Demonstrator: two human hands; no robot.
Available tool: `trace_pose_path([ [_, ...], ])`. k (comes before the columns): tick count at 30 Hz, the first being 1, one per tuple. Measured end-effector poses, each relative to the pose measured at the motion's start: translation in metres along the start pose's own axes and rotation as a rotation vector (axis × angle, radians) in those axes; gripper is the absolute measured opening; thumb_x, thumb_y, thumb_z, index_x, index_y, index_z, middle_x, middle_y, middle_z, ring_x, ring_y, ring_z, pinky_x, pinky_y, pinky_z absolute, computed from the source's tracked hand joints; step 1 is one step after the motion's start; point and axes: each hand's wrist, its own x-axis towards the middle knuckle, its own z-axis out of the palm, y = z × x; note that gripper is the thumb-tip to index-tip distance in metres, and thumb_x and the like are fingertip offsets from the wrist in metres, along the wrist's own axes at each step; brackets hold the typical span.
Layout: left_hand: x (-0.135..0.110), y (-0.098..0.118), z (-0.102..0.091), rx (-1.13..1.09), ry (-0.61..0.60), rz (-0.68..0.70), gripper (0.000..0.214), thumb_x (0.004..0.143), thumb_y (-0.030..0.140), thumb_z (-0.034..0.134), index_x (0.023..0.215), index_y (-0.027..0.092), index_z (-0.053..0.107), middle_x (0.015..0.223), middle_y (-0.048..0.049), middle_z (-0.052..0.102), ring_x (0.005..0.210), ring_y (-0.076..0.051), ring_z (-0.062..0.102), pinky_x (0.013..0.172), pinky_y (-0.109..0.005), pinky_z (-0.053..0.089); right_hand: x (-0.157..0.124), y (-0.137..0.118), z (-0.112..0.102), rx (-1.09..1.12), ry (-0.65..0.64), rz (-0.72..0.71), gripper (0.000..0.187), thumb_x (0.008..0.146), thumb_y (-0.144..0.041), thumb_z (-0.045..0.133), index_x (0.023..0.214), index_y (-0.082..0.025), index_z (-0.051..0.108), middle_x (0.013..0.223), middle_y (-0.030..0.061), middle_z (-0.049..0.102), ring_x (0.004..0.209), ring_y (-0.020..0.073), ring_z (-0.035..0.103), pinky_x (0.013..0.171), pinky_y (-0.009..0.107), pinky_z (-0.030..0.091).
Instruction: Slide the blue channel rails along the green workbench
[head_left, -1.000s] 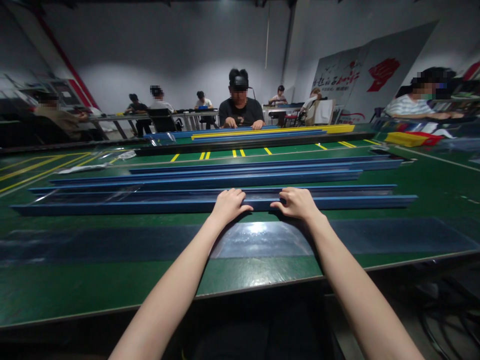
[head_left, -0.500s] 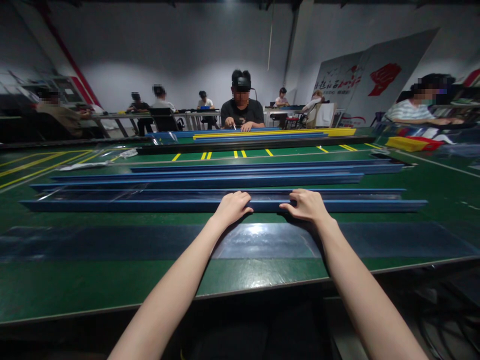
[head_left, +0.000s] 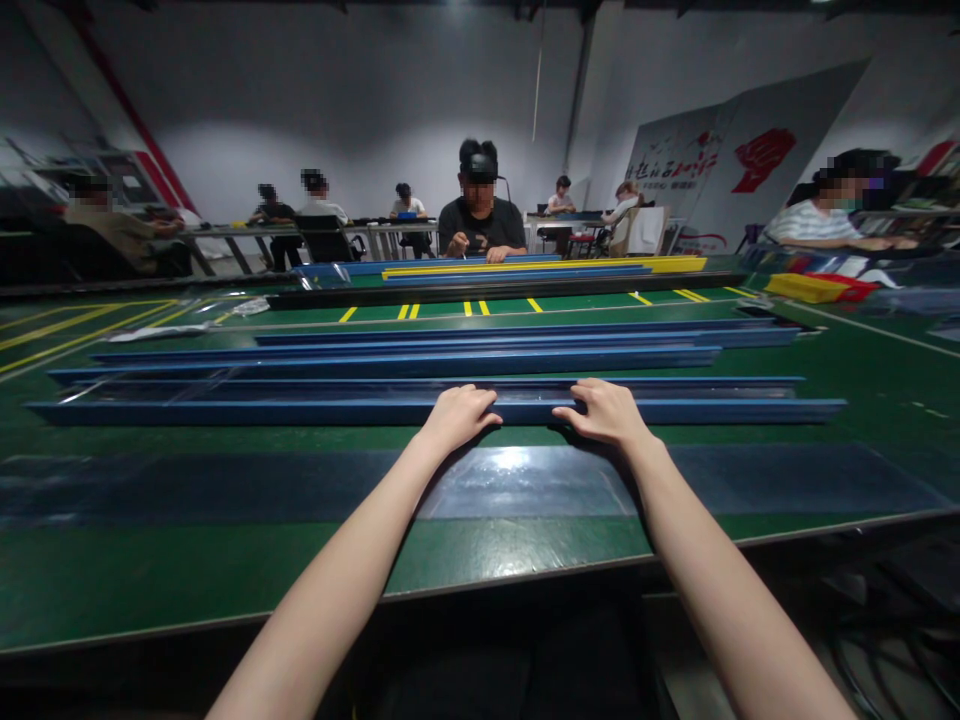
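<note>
Left hand (head_left: 459, 415) at 11 o'clock and right hand (head_left: 606, 410) at 1 pinch the nearest channel (head_left: 526, 411) by its near edge, at 12 on worktop (head_left: 487, 555); likely light, stiff, slick, best held wider apart.

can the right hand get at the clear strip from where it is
Probably yes, once the right hand lets go of the nearest channel: the clear strip lies flat just nearer the person, with nothing seen in between.

Bare left hand (head_left: 459, 415) and right hand (head_left: 606, 412), bare forearms (head_left: 337, 575) — slim, smooth, tapering to narrow wrists (head_left: 429, 445) — above the table (head_left: 525, 552).
</note>
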Motion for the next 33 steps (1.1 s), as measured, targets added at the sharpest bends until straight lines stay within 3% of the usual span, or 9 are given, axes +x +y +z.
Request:
trace_pose_path([
  [16,-0.0002,0.0025,-0.0035,0.014,-0.046,-0.040,0.025,0.082,0.043,0.051,0.093,0.021,0.058,0.092,-0.0047,0.065,0.087,-0.019,0.059,0.069,-0.026,0.042,0.0001,0.0002,-0.0010,0.010,-0.012,0.003,0.038,0.078,-0.052,0.044,0.069,-0.018,0.060,0.080,0.0064,0.063,0.076,0.0179,0.055,0.059,0.026,0.029],
  [33,-0.0015,0.0040,-0.0038,0.026,-0.004,-0.086,0.028,0.079,0.046,0.054,0.092,0.021,0.051,0.088,-0.0040,0.067,0.082,-0.021,0.063,0.061,-0.025,0.040,0.0003,-0.0003,-0.0024,0.030,-0.007,0.004,0.038,0.078,-0.052,0.044,0.067,-0.018,0.058,0.079,0.0060,0.063,0.074,0.0178,0.055,0.058,0.026,0.028],
])
